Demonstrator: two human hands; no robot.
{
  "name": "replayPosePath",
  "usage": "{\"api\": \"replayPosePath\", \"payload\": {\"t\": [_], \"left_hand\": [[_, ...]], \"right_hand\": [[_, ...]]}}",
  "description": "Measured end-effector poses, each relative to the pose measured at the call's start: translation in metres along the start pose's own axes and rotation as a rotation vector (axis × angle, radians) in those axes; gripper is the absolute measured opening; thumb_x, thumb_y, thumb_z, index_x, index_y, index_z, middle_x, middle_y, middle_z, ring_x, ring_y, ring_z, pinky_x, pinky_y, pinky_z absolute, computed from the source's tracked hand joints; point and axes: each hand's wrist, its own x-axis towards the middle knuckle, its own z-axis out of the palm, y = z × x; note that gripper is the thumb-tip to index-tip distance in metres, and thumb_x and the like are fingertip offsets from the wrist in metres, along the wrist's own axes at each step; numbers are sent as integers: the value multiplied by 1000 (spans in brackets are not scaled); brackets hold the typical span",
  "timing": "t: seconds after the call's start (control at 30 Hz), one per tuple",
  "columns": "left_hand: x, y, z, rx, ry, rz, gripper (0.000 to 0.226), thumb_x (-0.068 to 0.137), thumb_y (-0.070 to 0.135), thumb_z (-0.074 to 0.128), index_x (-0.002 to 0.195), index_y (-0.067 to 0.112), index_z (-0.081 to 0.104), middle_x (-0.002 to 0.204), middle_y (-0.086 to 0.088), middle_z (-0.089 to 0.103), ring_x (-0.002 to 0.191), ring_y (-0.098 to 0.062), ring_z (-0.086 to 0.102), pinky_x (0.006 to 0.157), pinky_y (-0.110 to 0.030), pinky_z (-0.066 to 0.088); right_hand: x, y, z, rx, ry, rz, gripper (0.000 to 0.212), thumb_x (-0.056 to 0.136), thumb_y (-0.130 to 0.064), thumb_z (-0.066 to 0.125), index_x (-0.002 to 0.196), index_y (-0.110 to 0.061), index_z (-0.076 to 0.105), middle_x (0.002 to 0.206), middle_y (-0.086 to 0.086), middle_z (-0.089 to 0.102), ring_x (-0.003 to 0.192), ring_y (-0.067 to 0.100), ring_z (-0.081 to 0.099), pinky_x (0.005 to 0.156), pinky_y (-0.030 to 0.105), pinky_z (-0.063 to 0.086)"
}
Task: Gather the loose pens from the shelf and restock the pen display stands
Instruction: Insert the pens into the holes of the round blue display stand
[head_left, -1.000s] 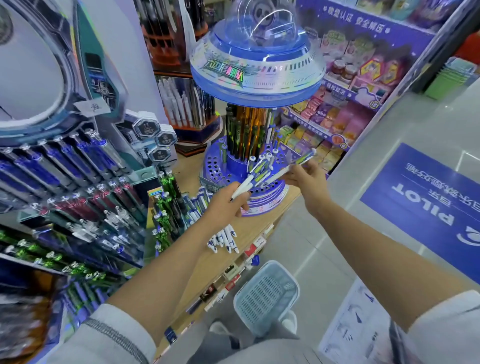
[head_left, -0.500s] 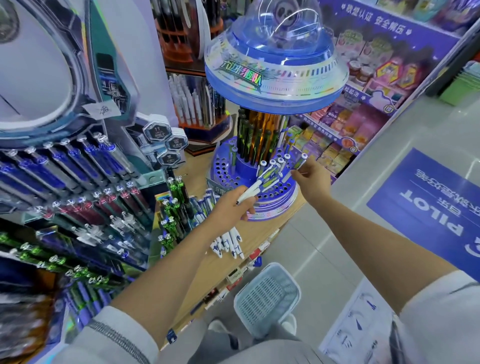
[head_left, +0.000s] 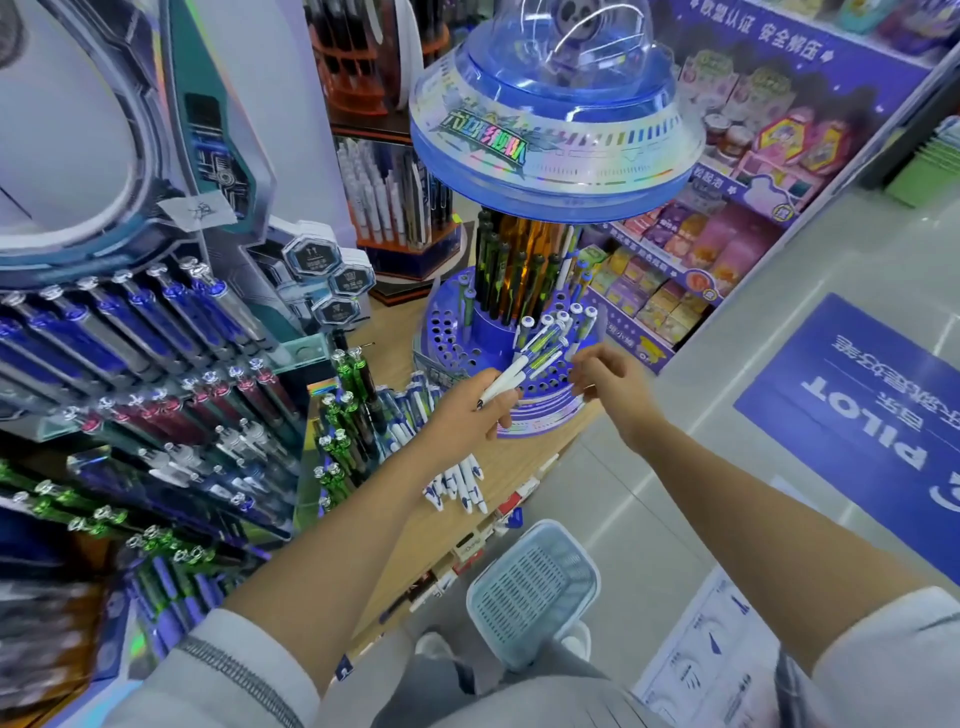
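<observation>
Pens (head_left: 524, 366) with white barrels and blue and green bands fan up and to the right out of my left hand (head_left: 467, 410). Its fingers and thumb are curled round their lower ends. The bundle lies across the near side of the round blue display stand (head_left: 452, 338), with its upper ends over the ring of holes.

My right hand (head_left: 615, 387) hovers just beside those upper ends. Its fingers are loosely bent and a little apart, and I see nothing held in them. I cannot tell whether a fingertip touches the bundle.

A cluster of white-capped pens (head_left: 569, 314) stands upright in the holes on the stand's right side, just behind the bundle. Dark green pens (head_left: 493, 265) ring the orange central column under the wide blue domed top (head_left: 556, 140).

More loose white-and-blue pens (head_left: 460, 486) lie in a heap on the wooden shelf (head_left: 535, 452), just beside my left forearm, with their tips toward the shelf's front edge. Crystal-topped green pens (head_left: 345, 410) stand just left of the heap. Beyond them a tiered rack (head_left: 156, 332) carries rows of blue, red and green pens.

On the floor below the shelf sits a pale blue basket (head_left: 535, 592). Farther right, a blue floor sticker (head_left: 852, 415) reads PILOT, upside down from where I stand.
</observation>
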Motion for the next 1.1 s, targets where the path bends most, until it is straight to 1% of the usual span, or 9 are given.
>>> {"api": "replayPosePath", "payload": {"t": [0.1, 0.23, 0.33, 0.43, 0.57, 0.7, 0.87, 1.0, 1.1], "left_hand": [[1, 1, 5, 52, -11, 12, 13, 100, 24, 49, 89, 27, 55, 72, -2, 60, 56, -11, 50, 52, -19, 42], [2, 4, 10, 69, -36, 9, 11, 101, 27, 47, 93, 28, 55, 72, 1, 60, 60, -14, 51, 58, -26, 43], [1, 6, 10, 10, -45, -6, 18, 102, 27, 44, 87, 28, 55, 73, 0, 60, 61, -17, 51, 60, -27, 43], [2, 5, 7, -26, -26, -32, 18, 102, 24, 43, 103, 16, 59, 78, -3, 60, 59, -13, 51, 55, -18, 43], [3, 1, 4, -2, 23, -40, 22, 102, 20, 45, 117, 11, 57, 86, -8, 60, 59, -4, 52, 53, -14, 42], [4, 2, 3, -15, 21, -34, 18, 102, 19, 45, 113, 16, 58, 82, -7, 58, 60, -9, 51, 54, -15, 42], [5, 4, 2, -36, 14, -27, 14, 102, 19, 45, 108, 20, 57, 78, -8, 56, 61, -12, 49, 54, -17, 43], [4, 4, 0, -60, 16, -37, 18, 102, 17, 45, 113, 15, 59, 78, -2, 57, 60, -5, 51, 55, -15, 43], [4, 5, 0, -75, 19, -50, 22, 101, 15, 46, 118, 9, 59, 77, 1, 57, 58, -2, 53, 55, -14, 44]], "right_hand": [[-12, -5, 5, 147, -234, 56, 17, 87, -24, 64, 93, -8, 66, 87, 7, 70, 75, 15, 64, 68, 24, 52], [-15, -7, 10, 207, -230, 62, 43, 82, -27, 71, 112, 2, 62, 103, 15, 71, 86, 21, 68, 82, 34, 55], [-13, -10, 0, 235, -107, 54, 27, 89, -17, 67, 108, 1, 61, 92, 14, 71, 78, 20, 69, 77, 32, 57], [-8, -15, -17, 197, 182, -27, 10, 92, -15, 64, 94, -6, 62, 70, 2, 68, 64, 14, 66, 64, 24, 51], [3, -22, -33, 95, 453, -119, 12, 94, -14, 60, 83, -19, 56, 71, 0, 65, 65, 15, 66, 63, 29, 53], [10, -21, -26, -166, 413, -128, 19, 95, -21, 60, 78, -25, 51, 74, -2, 65, 74, 19, 67, 69, 33, 52], [19, -20, -18, -279, 396, -110, 20, 95, -25, 57, 91, -6, 53, 80, 10, 66, 80, 32, 65, 75, 49, 55], [21, -20, -17, -384, 361, -153, 18, 96, -25, 58, 86, -14, 49, 82, 9, 65, 76, 28, 62, 64, 38, 48], [21, -14, -11, -442, 243, -106, 8, 95, -20, 61, 98, -19, 54, 84, 0, 59, 74, 14, 55, 61, 20, 39]]}}
